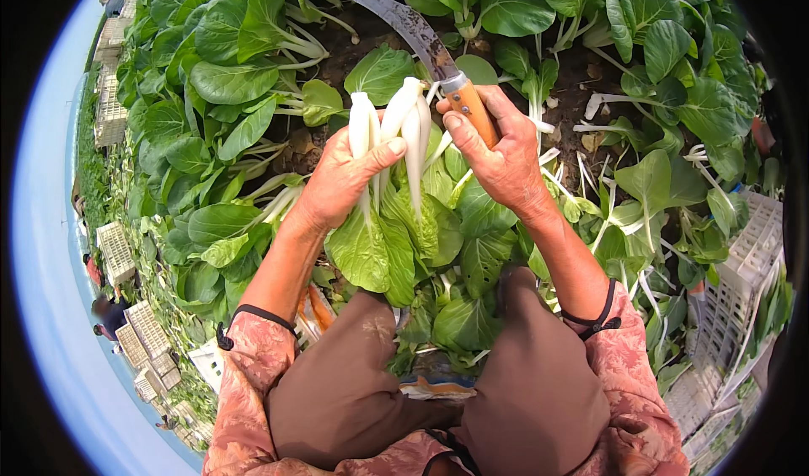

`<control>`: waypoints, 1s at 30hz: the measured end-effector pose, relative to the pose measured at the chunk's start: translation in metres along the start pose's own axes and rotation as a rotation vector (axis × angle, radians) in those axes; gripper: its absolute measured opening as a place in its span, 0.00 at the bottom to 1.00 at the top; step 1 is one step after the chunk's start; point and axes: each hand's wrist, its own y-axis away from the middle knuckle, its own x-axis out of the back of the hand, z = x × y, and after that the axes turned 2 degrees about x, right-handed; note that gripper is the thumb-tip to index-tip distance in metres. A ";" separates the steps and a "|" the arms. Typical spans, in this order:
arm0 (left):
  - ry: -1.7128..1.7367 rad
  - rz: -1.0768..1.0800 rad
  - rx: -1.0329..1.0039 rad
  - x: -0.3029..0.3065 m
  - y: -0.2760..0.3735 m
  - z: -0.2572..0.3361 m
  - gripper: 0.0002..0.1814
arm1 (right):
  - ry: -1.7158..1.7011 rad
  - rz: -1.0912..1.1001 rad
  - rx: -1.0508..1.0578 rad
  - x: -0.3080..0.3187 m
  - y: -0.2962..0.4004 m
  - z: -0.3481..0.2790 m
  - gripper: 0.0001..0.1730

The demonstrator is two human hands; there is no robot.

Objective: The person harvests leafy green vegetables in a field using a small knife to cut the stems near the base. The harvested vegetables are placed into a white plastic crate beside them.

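My left hand (344,176) grips a small bunch of cut pak choi (414,141), its white stem ends pointing away from me and its green leaves hanging towards my knees. The thumb presses across the stalks. In my right hand (496,150) is the orange wooden handle of a harvesting sickle (430,43). Its curved, soil-stained blade points up and to the left, beyond the stem ends. The right thumb and fingertips are close beside the bunch; whether they touch it, I cannot tell. Loose pak choi leaves (471,324) lie on the ground between my legs.
Standing pak choi plants (234,84) fill the bed ahead and to the left. Trimmed stalks and leaves litter the soil (569,128) at right. A white plastic crate (749,255) stands at the right. Stacked crates (148,327) and a person (114,315) are at far left.
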 end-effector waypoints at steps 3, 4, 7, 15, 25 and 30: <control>-0.011 0.024 -0.025 0.011 0.000 -0.006 0.31 | 0.292 0.013 0.359 0.006 -0.002 0.006 0.20; -0.017 0.053 -0.019 0.011 0.001 -0.007 0.33 | 0.324 -0.006 0.364 0.004 -0.002 0.006 0.20; -0.077 0.037 -0.033 0.014 0.002 -0.008 0.31 | 0.434 -0.045 0.373 0.001 0.002 0.006 0.21; -0.408 0.082 -0.017 0.021 0.013 0.001 0.26 | 0.694 -0.042 0.415 -0.008 0.007 0.005 0.22; -0.078 0.155 -0.040 0.074 0.033 0.012 0.39 | 0.212 -0.233 -0.283 0.005 0.020 0.051 0.17; 0.288 0.312 -0.431 0.152 0.087 0.061 0.26 | 0.246 -0.217 -0.197 -0.014 0.017 0.044 0.17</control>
